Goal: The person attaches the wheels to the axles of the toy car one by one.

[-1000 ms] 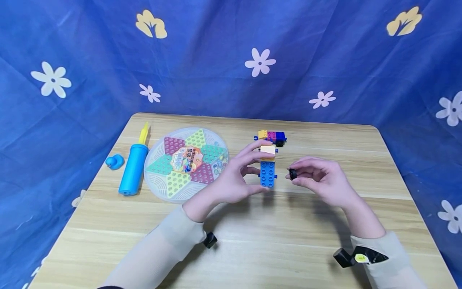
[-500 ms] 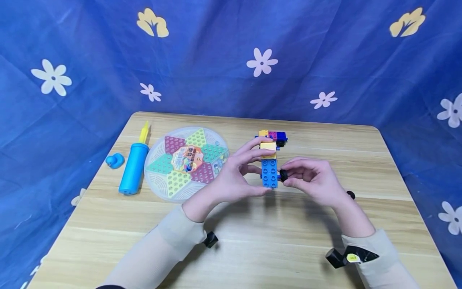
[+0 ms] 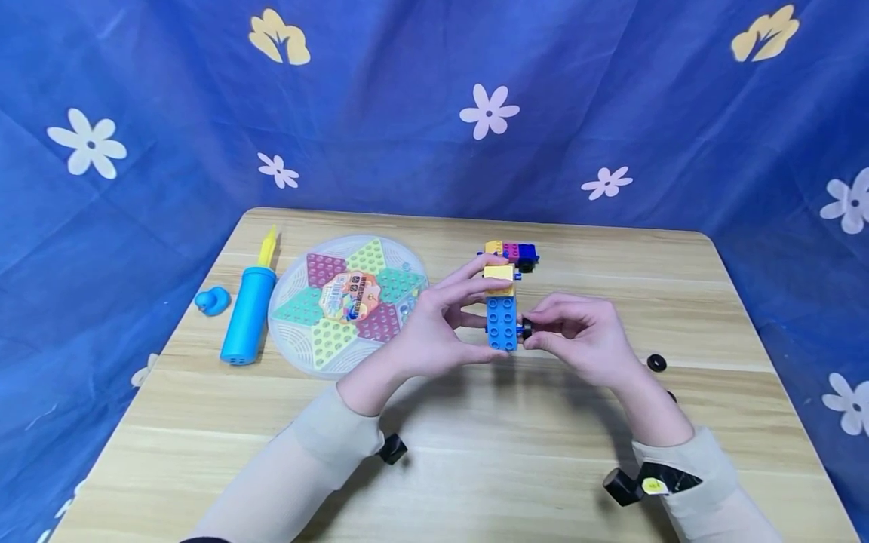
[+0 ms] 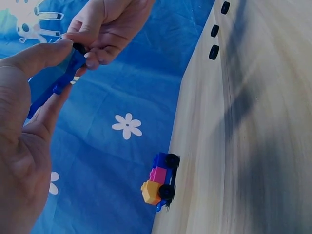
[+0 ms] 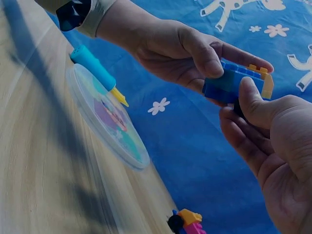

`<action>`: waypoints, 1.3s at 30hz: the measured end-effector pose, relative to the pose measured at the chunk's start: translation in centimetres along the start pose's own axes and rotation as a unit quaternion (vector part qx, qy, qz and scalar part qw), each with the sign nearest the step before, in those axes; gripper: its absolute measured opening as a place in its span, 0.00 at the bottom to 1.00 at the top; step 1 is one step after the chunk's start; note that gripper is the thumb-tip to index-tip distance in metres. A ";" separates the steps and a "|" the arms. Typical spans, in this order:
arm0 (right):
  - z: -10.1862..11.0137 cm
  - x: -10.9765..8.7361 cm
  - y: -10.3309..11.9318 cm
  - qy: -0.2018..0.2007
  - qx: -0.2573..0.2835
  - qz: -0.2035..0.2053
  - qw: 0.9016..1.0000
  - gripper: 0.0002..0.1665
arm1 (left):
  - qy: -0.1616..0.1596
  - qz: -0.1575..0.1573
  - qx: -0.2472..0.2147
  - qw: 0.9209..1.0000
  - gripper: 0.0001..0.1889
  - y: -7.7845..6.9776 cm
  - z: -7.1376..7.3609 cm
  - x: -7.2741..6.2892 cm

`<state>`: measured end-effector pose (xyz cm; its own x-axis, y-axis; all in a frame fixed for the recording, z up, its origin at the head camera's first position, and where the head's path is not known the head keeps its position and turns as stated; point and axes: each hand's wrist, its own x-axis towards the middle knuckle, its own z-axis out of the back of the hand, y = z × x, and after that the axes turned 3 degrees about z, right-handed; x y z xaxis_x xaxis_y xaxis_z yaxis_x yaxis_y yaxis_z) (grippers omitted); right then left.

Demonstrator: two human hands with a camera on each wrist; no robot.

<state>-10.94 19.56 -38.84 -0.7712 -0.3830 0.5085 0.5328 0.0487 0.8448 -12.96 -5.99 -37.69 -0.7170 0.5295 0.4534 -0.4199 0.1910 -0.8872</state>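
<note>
Blue-and-yellow vehicle (image 3: pixel 502 324): held up, right of the round game board (image 3: pixel 293 345).
Left hand (image 3: pixel 434 329): thumb and fingers grip the vehicle from the board's side.
Right hand (image 3: pixel 592 343): pinches a black wheel (image 3: pixel 527 329) at the vehicle, farther from the board.
Loose wheels (image 3: pixel 656 363): well right of the board.

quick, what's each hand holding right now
Left hand: holding the blue-and-yellow block build.
Right hand: pinching a small black wheel at the build's side.
</note>
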 end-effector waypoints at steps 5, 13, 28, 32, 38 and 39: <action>-0.4 0.3 0.1 -0.003 -0.015 -0.009 1.000 0.19 | -0.008 0.013 0.007 1.000 0.44 -0.1 0.1 0.0; -0.8 0.2 0.4 -0.001 -0.078 -0.029 0.997 0.18 | -0.010 0.009 0.008 1.000 0.43 0.2 0.2 0.0; -1.1 0.4 1.1 -0.008 -0.076 -0.087 0.993 0.15 | -0.021 0.016 -0.017 0.999 0.44 0.4 0.4 -0.1; -1.3 0.5 1.1 -0.010 -0.079 -0.099 0.992 0.14 | -0.017 0.019 -0.013 1.000 0.44 0.4 0.4 0.0; -1.8 0.4 0.9 -0.023 -0.050 -0.116 0.992 0.13 | -0.020 0.028 -0.021 0.999 0.44 0.5 0.5 -0.3; -1.9 0.4 0.7 -0.030 -0.035 -0.114 0.992 0.13 | -0.024 0.031 -0.025 0.999 0.44 0.6 0.4 -0.4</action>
<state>-10.18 17.68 -38.41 -0.8933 -0.3202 0.3154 0.3623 -0.0976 0.9269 -13.16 -6.45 -38.33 -0.7671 0.5013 0.4005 -0.3463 0.2019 -0.9161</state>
